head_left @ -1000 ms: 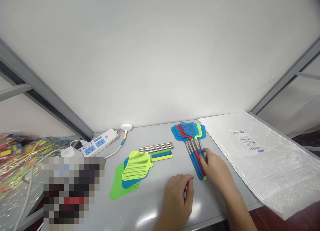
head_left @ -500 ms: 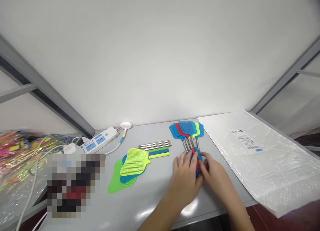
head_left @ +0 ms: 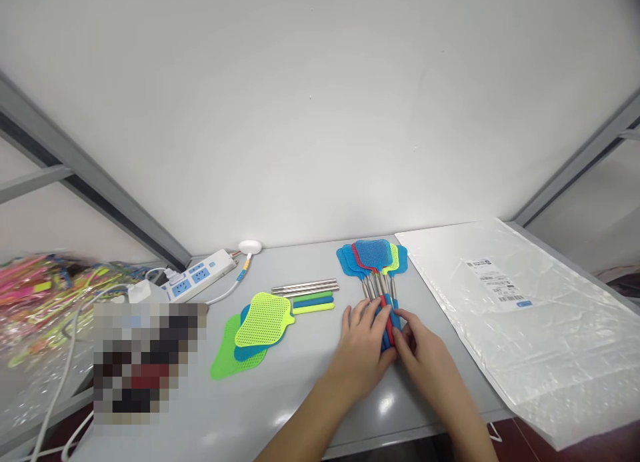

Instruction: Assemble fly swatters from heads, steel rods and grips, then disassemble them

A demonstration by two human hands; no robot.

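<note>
A bundle of assembled fly swatters (head_left: 374, 254) lies on the table, its blue, red and yellow mesh heads fanned toward the wall. Their metal shafts run down to blue and red handles (head_left: 388, 315) between my hands. My left hand (head_left: 361, 339) is curled over the handles from the left, its fingertips on them. From the right, my right hand (head_left: 419, 345) presses thumb and fingers against the same handles. Lower parts of some handles are hidden behind the hands.
Left of the bundle lie loose yellow, blue and green swatter heads (head_left: 264, 321), coloured handles (head_left: 313, 302) and metal rods (head_left: 305, 288). A white plastic mailer (head_left: 465, 302) covers the right side. A power strip (head_left: 200, 275) and bagged colourful items (head_left: 45, 295) are at left.
The view has shifted slightly. My fingers have moved a little on the handles, showing more of the red and blue ones. The top blue swatter and the red one have shifted slightly within the bundle.
</note>
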